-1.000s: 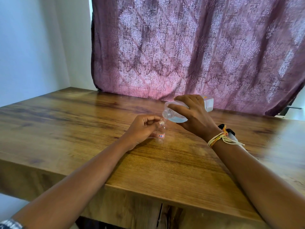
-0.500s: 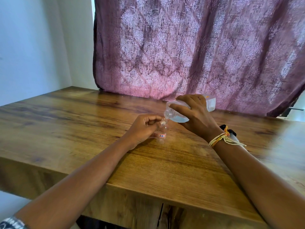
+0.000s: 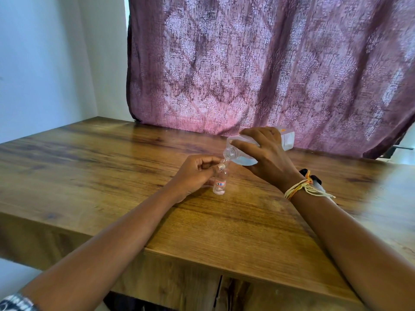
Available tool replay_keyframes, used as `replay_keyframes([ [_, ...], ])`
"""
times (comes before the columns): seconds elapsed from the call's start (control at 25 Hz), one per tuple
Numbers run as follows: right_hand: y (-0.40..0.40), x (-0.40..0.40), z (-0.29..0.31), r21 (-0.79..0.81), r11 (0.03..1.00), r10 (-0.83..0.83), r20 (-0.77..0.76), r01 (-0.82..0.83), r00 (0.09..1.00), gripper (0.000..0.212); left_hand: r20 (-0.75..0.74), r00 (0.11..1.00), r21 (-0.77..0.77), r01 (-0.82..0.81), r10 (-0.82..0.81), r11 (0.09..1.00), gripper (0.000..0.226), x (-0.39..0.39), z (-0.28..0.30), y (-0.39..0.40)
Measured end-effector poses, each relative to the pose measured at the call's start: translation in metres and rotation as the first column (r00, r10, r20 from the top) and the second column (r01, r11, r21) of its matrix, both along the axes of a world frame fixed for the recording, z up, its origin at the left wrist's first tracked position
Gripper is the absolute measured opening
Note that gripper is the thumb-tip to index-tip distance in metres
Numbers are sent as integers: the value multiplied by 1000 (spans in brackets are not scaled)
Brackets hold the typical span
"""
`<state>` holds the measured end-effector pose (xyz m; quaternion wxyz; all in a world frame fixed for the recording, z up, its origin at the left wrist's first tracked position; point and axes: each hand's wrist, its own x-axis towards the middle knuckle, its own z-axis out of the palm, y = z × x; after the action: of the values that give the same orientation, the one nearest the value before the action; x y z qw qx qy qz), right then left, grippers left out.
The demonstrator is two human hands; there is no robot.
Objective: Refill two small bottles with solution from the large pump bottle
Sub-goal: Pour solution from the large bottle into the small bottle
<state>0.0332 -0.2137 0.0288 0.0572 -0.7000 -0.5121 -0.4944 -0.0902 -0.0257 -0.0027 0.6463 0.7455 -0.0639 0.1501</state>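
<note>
Wooden table (image 3: 112, 176) under a purple curtain (image 3: 269, 63). Left hand (image 3: 193, 173) pinches 1 vial (image 3: 220, 180), upright on the table. Right hand (image 3: 267, 158) clamps the tilted big bottle (image 3: 242, 153), its mouth over the vial's narrow neck: too much tilt likely spills.

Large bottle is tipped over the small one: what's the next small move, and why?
Probably hold the tilt steady. The right hand has the large bottle neck at the small bottle mouth, the left hand steadies it, and it looks mostly unfilled.
</note>
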Motion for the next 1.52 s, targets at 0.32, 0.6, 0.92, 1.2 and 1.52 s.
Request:
replay_keyframes([
  [0.32, 0, 0, 0, 3, 1000, -2, 5, 2, 1000, 45, -3, 1000, 7, -10, 10, 1000, 26, -2, 2, -2],
  [0.6, 0, 0, -1, 4, 1000, -2, 8, 2, 1000, 43, -11, 1000, -13, -5, 5, 1000, 21, -1, 1, -2],
  [0.92, -1, 0, 0, -2, 1000, -8, 12, 8, 1000, 45, -19, 1000, 14, -21, 21, 1000, 27, -1, 1, -1],
  [1.2, 1, 0, 0, 0, 1000, -12, 23, 12, 1000, 50, -4, 1000, 25, -12, 12, 1000, 24, -2, 2, -1],
  [1.52, 1, 0, 1, 7, 1000, -13, 26, 12, 1000, 49, -8, 1000, 12, -24, 24, 1000, 22, -1, 1, -1],
])
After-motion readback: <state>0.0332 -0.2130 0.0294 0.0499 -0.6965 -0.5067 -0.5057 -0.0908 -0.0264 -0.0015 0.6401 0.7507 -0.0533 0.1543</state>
